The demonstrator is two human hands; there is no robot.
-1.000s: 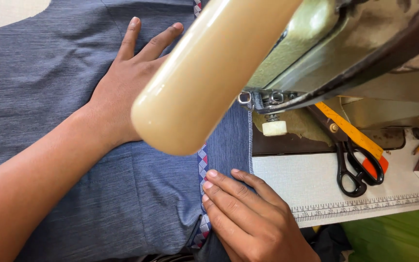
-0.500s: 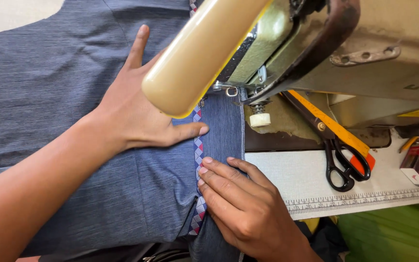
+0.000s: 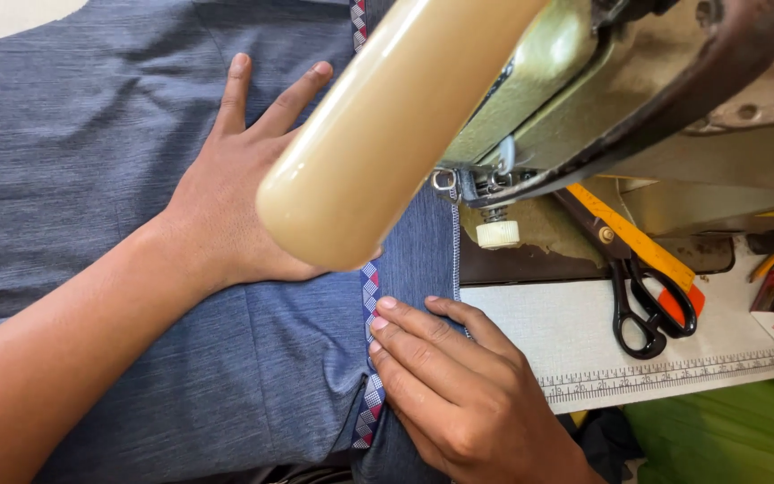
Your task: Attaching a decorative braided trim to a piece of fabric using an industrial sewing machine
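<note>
My left hand [image 3: 235,197] lies flat, fingers spread, on the blue fabric [image 3: 91,161]; my right hand [image 3: 459,394] presses extended fingertips on the patterned trim [image 3: 370,296]. Grasping nothing, I judge the seam could skew at the presser foot [image 3: 459,184].

Bright, even daylight fills the view, with soft shadows under the left hand [image 3: 235,206] on the blue cloth [image 3: 91,152]. The cream cylinder [image 3: 387,125] at twelve o'clock looms blurred, with a pale sheen, while the scissors [image 3: 647,305] at three o'clock stay sharp.
</note>
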